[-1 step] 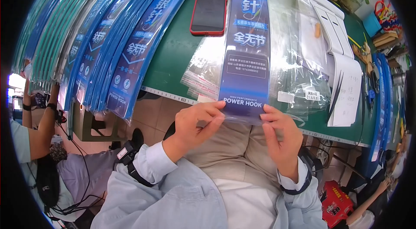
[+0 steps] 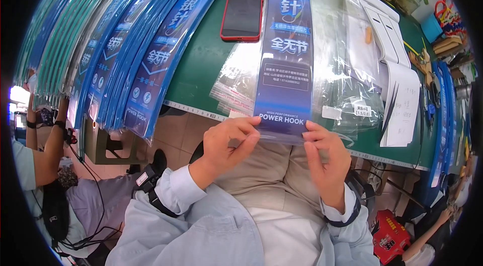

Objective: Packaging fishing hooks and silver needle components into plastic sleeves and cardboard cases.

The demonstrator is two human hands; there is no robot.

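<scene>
Spanning both hands [image 2: 271, 145]: blue packet [image 2: 285, 55].

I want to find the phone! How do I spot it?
Look at the green table. Between the fanned blue packets on the left and the long blue card both hands hold lies the phone. It alone is flat, black-screened and red-edged.
</scene>
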